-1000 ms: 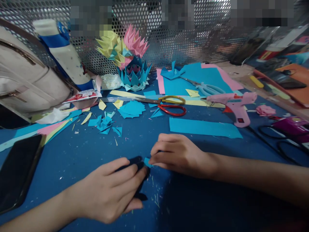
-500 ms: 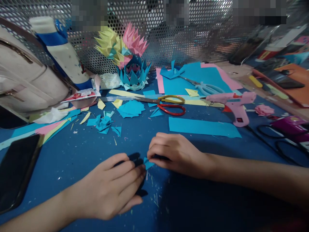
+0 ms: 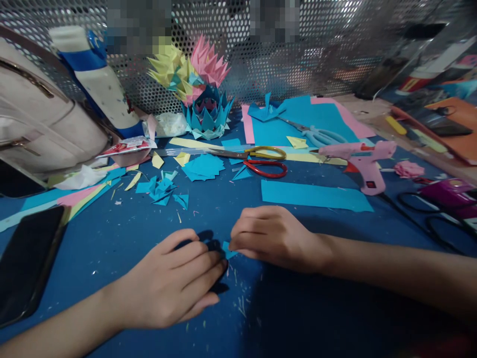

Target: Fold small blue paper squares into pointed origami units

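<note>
A small blue paper piece (image 3: 229, 250) lies between my two hands on the dark blue table. My right hand (image 3: 274, 236) has its fingers closed on the right side of that piece. My left hand (image 3: 175, 281) rests palm down, fingers spread a little, its fingertips at the left edge of the paper. Beyond them lie folded blue pieces (image 3: 162, 190), a stack of blue paper cutouts (image 3: 203, 167) and a blue paper strip (image 3: 315, 195).
Scissors with yellow and red handles (image 3: 265, 161), a pink glue gun (image 3: 367, 159) and paper flowers (image 3: 208, 112) stand or lie farther back. A phone (image 3: 32, 261) is at the left, a bag (image 3: 44, 104) behind it. Black cable loops (image 3: 428, 226) lie right.
The view has shifted slightly. My left hand's fingers have moved a little, and both hands remain beside the small blue piece.
</note>
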A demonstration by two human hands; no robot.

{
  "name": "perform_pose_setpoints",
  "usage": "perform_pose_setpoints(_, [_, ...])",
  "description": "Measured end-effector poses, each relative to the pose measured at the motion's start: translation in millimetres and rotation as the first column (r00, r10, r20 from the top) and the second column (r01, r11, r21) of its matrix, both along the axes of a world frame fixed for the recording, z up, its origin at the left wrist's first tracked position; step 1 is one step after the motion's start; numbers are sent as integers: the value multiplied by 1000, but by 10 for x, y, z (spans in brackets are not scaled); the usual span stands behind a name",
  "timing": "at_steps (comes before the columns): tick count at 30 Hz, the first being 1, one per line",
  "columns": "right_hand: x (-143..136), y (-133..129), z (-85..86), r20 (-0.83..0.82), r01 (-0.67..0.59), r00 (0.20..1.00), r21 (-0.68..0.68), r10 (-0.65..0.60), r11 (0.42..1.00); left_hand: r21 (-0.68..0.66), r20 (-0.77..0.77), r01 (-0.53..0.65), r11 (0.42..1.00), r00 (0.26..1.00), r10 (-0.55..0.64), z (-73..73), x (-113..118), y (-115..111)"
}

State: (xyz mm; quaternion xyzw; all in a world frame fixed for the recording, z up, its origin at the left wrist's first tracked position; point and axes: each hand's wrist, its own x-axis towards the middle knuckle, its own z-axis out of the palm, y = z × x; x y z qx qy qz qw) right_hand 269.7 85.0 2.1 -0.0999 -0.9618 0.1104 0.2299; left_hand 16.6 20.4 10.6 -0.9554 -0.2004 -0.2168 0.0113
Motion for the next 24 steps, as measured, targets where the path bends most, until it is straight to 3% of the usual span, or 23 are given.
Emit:
perform_pose_setpoints(5, [9,0,36,100,-5,995,157,-10,988,4,-14,-36,999,999,36,-4,-7,-3])
perform_pose_setpoints(10, [18,-6,51,144,-18,990,195,-11,981,-39,-28,-11,999,1000,10,-8,-21,-2])
perform_pose_setpoints(24, [-19,-2,33,-6,7,1000,332,-5,943,-1,-56,-4,1000,998,4,8,-27,-13])
